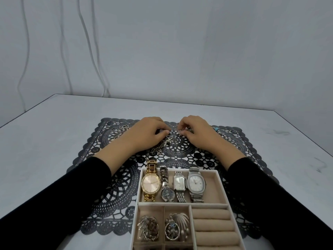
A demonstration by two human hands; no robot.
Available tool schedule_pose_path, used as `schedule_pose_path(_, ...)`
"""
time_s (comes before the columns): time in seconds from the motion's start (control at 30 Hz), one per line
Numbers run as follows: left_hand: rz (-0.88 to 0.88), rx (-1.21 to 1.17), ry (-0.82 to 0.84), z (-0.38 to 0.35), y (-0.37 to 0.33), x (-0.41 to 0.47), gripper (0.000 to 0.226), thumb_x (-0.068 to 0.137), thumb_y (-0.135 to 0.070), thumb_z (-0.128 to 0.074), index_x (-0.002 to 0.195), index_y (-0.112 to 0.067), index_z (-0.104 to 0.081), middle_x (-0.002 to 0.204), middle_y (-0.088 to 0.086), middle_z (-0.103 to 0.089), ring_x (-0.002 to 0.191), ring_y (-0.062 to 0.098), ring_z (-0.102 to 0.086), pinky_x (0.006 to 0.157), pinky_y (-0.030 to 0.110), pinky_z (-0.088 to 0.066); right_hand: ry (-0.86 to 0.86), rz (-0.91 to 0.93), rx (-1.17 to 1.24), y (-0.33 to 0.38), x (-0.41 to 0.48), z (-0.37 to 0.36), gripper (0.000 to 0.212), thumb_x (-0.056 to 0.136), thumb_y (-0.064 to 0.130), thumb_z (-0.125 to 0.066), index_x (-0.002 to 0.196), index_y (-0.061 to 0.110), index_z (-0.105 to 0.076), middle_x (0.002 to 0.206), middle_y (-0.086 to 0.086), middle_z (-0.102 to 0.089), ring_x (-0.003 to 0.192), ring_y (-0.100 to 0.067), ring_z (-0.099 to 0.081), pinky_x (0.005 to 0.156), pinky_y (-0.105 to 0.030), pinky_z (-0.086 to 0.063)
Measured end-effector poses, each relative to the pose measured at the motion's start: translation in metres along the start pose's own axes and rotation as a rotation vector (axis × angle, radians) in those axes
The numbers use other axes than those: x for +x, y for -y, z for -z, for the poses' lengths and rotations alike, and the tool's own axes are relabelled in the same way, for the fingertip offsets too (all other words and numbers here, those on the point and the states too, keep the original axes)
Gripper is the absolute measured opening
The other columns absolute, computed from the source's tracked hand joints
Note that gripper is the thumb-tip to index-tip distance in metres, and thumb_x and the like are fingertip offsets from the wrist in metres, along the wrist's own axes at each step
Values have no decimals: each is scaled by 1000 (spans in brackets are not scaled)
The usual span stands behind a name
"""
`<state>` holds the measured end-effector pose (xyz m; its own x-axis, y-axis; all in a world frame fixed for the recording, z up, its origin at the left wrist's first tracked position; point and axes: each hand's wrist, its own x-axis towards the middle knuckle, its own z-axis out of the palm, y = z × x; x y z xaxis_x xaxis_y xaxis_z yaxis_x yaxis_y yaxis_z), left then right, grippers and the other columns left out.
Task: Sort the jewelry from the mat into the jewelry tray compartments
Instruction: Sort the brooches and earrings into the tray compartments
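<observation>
Left hand [150,133] and right hand [197,135] worked beyond the beige velvet jewelry tray [213,183].
Fingers curled, each seemingly pinched small silver jewelry pieces [167,141] on the black lace-pattern mat [115,195] just behind the tray; four metal wristwatches [196,184] lay in its far compartment.

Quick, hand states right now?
Left hand: fingers curled by the chain; grip cannot be told.
Right hand: pinching a small silver piece.

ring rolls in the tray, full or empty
Empty, as far as seen: the ring rolls show bare beige fabric, no rings in the slots.
</observation>
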<state>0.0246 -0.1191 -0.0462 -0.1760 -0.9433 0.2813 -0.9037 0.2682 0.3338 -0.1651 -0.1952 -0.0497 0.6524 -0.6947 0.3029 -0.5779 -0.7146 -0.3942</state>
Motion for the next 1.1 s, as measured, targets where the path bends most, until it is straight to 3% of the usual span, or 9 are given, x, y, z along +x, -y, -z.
schedule_pose_path(0.2, 30, 7, 25, 0, -1, 6, 16, 91, -35, -65, 101, -27, -75, 104, -9, -66, 97, 11, -59, 89, 35, -47, -64, -65, 176, 2, -3, 5, 5, 87, 13, -64, 87, 18, -62, 93, 6, -65, 92, -10, -56, 80, -19, -41)
schedule_pose_path(0.3, 40, 6, 30, 1, -1, 7, 11, 90, -33, -67, 95, -26, -74, 100, -8, -66, 96, 11, -59, 89, 35, -48, -116, -119, 288, 2, -4, 7, 6, 87, 13, -64, 87, 19, -62, 86, 8, -64, 85, -7, -59, 74, -12, -42)
schedule_pose_path(0.43, 36, 16, 62, 3, -2, 8, 7, 91, -29, -67, 93, -24, -71, 97, -7, -64, 95, 11, -58, 88, 33, -47, -132, -159, 455, 3, -4, 10, 9, 89, 10, -63, 95, 15, -65, 81, 5, -61, 71, -8, -58, 66, -15, -48)
schedule_pose_path(0.53, 36, 19, 86, 4, -2, 7, 4, 91, -28, -66, 90, -24, -66, 96, -6, -61, 93, 11, -56, 83, 27, -42, -116, -152, 522, 2, -5, 11, 18, 91, 12, -61, 103, 23, -69, 84, 1, -63, 75, -10, -58, 72, -17, -48)
schedule_pose_path(0.6, 39, 3, 83, 4, -2, 7, 6, 91, -28, -66, 89, -22, -65, 96, -6, -61, 92, 11, -55, 82, 27, -42, -121, -160, 555, 2, -6, 13, 17, 91, 15, -61, 98, 26, -71, 92, -7, -67, 83, -19, -61, 81, -25, -50)
schedule_pose_path(0.77, 55, -120, 33, 4, -1, 5, 5, 93, -24, -64, 88, -23, -63, 90, -12, -64, 88, 6, -57, 79, 24, -42, -127, -178, 683, 4, -7, 21, 9, 88, 15, -66, 96, 19, -68, 86, 1, -69, 81, -9, -63, 88, -30, -51)
schedule_pose_path(0.97, 107, -328, -144, 8, -2, 1, 6, 94, -24, -63, 88, -25, -61, 82, -11, -65, 68, -7, -56, 63, 8, -40, -164, -211, 816, 7, -8, 27, 12, 82, 12, -72, 92, 12, -64, 92, -15, -71, 82, -18, -62, 78, -30, -51)
schedule_pose_path(1.1, 137, -476, -260, 13, -4, 0, 6, 92, -23, -65, 86, -24, -64, 76, -14, -63, 62, -6, -54, 64, 14, -43, -197, -213, 863, 12, -12, 31, 15, 81, 9, -73, 93, 10, -64, 93, -14, -71, 82, -15, -64, 72, -24, -52)
